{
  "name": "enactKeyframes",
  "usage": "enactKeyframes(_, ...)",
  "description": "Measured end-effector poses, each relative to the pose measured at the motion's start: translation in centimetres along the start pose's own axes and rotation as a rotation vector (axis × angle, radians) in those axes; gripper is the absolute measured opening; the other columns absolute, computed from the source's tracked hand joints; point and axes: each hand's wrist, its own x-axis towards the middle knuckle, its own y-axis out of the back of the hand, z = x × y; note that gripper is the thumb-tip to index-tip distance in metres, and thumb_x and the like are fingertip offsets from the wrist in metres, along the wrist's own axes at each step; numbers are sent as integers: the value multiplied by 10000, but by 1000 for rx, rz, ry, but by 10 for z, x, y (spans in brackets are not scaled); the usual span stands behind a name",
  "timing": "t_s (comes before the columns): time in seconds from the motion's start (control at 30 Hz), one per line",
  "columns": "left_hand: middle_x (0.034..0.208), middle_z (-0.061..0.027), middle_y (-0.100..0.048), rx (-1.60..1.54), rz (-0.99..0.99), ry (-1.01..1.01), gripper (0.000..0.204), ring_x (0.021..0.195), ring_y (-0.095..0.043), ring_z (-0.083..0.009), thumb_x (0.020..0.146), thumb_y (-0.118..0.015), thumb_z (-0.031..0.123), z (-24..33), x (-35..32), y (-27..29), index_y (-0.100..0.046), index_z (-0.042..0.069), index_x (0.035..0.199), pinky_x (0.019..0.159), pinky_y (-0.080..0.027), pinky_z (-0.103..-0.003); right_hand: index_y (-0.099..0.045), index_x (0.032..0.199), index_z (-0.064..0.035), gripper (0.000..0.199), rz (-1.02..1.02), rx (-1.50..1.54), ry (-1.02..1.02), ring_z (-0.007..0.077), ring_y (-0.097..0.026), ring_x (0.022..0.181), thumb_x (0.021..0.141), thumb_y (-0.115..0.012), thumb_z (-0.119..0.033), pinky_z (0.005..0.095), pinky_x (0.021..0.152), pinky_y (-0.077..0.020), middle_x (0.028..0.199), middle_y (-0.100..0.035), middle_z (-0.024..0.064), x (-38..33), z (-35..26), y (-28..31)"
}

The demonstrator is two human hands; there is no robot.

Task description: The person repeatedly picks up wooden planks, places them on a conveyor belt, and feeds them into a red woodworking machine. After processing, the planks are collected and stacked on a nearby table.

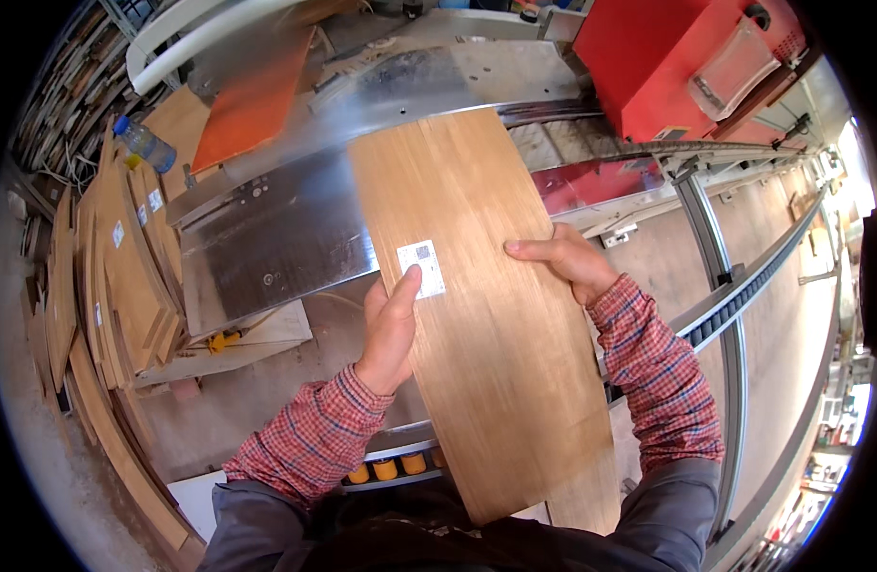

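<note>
A long wood-grain board (496, 353) is held in front of me, its far end over a metal machine table (295, 224). My left hand (391, 329) grips its left edge, the thumb on a white printed label (420, 269) stuck to the board. On the opposite edge, my right hand (567, 260) is closed round the board with its thumb lying on top. The fingers under the board are hidden. Below its near end, part of another wood-coloured panel (591, 491) shows.
Labelled boards (124, 257) lean in a stack at the left, a plastic bottle (145, 143) with a blue cap above them. A red machine housing (658, 67) stands at the far right. Metal rails (715, 238) run along the right. An orange panel (253, 105) lies at the far left.
</note>
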Motion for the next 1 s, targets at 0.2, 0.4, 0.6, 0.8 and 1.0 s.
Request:
enactKeyframes(0.2, 1194, -111, -636, 75, 38, -46, 363, 1032, -648, -183, 1041, -523, 246, -4, 2, 5, -517, -15, 1293, 867, -549, -347, -552, 1287, 69, 541, 17, 16, -19, 216, -701, 945, 843, -767, -150, 336, 810, -578, 1120, -685, 170, -2, -2, -6)
enactKeyframes(0.4, 1244, -92, -610, 43, 47, -42, 353, 1102, -588, -157, 1028, -539, 198, -5, 3, 2, -531, -38, 1291, 960, -465, -326, -562, 1269, 69, 516, 22, 17, -20, 214, -705, 925, 847, -764, -151, 335, 799, -579, 1097, -693, 164, -2, -2, -3)
enactKeyframes(0.6, 1247, -93, -612, 43, 43, -65, 350, 1104, -587, -158, 1027, -541, 187, -11, 7, -13, -531, -41, 1293, 963, -464, -325, -578, 1232, 89, 504, 35, 4, 2, 213, -714, 885, 840, -773, -160, 335, 774, -583, 1058, -705, 166, -1, -1, 14)
enactKeyframes(0.8, 1235, -92, -619, 65, 57, -58, 352, 1105, -585, -155, 1026, -547, 191, -17, 12, -22, -535, -44, 1287, 958, -465, -322, -579, 1231, 93, 512, 46, -7, -27, 218, -717, 881, 833, -779, -159, 338, 772, -585, 1059, -705, 176, -3, -6, 26)
enactKeyframes(1.0, 1236, -100, -616, 60, 38, -45, 369, 1098, -586, -155, 1029, -545, 205, -24, 16, -38, -525, -56, 1289, 956, -464, -323, -571, 1244, 93, 506, 35, 37, 6, 226, -720, 885, 844, -766, -147, 341, 764, -594, 1066, -703, 182, -8, -10, 40)
